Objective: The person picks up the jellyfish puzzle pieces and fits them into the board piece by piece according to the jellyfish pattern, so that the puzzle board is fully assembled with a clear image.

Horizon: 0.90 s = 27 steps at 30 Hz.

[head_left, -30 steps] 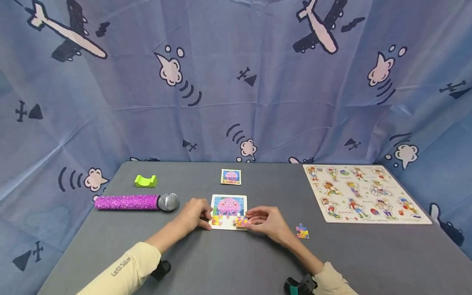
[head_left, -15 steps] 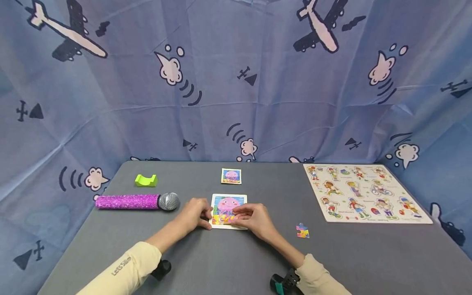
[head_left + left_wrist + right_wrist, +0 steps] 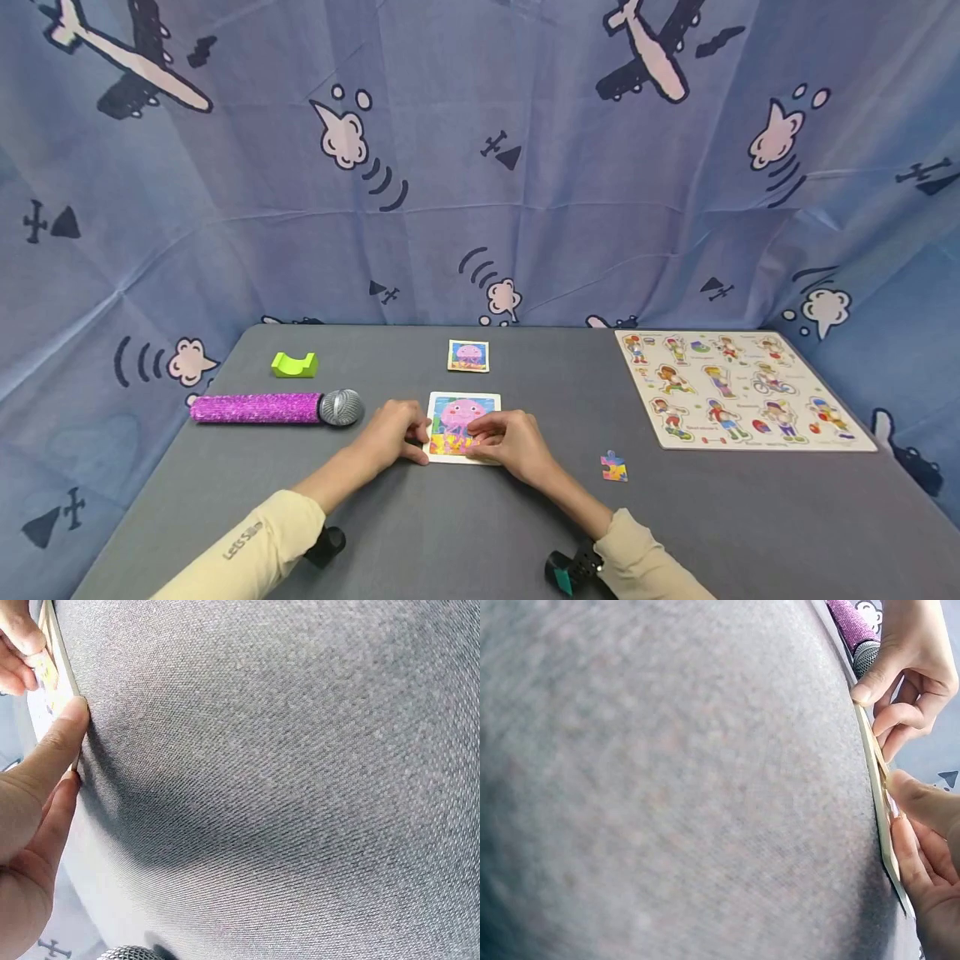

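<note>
A small square puzzle board with a pale rim and a pink octopus picture lies in front of me. My left hand grips its left edge, thumb at the near corner. Over the lower right part of the board, my right hand pinches a jigsaw piece between thumb and fingers. That piece sits slightly tilted along the near rim, mostly hidden by the fingers in the head view. A loose yellow, pink and blue jigsaw piece rests on the table to the right.
Behind the board lies a small octopus picture card. To the left are a glittery purple microphone and a lime-green block with a curved notch. A large board with figures of children occupies the table's right side.
My right hand has moved left with the jigsaw piece, from the board's right edge to over its lower row. The left hand has kept its grip in place.
</note>
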Motion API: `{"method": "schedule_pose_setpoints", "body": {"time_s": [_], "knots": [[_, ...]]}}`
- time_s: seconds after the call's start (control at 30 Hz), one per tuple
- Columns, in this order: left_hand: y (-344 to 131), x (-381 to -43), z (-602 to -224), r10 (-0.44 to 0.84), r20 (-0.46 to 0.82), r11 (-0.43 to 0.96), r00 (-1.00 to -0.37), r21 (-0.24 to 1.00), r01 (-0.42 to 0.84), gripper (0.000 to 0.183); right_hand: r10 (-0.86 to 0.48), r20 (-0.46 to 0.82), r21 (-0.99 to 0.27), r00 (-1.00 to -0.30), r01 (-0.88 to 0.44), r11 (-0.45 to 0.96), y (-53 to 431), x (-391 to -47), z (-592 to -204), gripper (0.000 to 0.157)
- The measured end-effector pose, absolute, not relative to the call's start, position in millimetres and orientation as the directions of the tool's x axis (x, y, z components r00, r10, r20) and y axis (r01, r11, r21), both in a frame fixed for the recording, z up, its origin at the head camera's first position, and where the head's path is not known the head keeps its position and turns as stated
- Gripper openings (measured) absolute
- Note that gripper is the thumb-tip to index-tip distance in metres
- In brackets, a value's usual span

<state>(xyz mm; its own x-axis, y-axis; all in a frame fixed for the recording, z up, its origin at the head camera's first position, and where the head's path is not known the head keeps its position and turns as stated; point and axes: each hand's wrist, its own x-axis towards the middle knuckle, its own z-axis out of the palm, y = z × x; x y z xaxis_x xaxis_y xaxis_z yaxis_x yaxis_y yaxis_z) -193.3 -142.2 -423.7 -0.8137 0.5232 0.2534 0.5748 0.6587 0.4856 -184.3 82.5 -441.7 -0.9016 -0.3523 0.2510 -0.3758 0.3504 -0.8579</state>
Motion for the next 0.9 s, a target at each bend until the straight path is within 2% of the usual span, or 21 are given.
{"method": "schedule_pose_setpoints", "body": {"time_s": [0.17, 0.37, 0.67, 0.9], "knots": [[-142, -194, -424, 0.523, 0.258, 0.658, -0.812, 0.483, 0.578, 0.029, -0.348, 0.270, -0.801, -0.898, -0.410, 0.436, 82, -187, -445, 0.024], [-141, -193, -424, 0.516, 0.257, 0.668, -0.817, 0.476, 0.572, 0.029, -0.368, 0.228, -0.769, -0.902, -0.398, 0.501, 81, -188, -440, 0.023], [-140, -193, -423, 0.517, 0.244, 0.669, -0.820, 0.483, 0.565, 0.028, -0.371, 0.213, -0.780, -0.904, -0.386, 0.493, 81, -187, -437, 0.028], [-140, -192, -422, 0.523, 0.254, 0.665, -0.814, 0.477, 0.575, 0.028, -0.334, 0.250, -0.847, -0.909, -0.372, 0.379, 76, -187, -438, 0.029]]}}
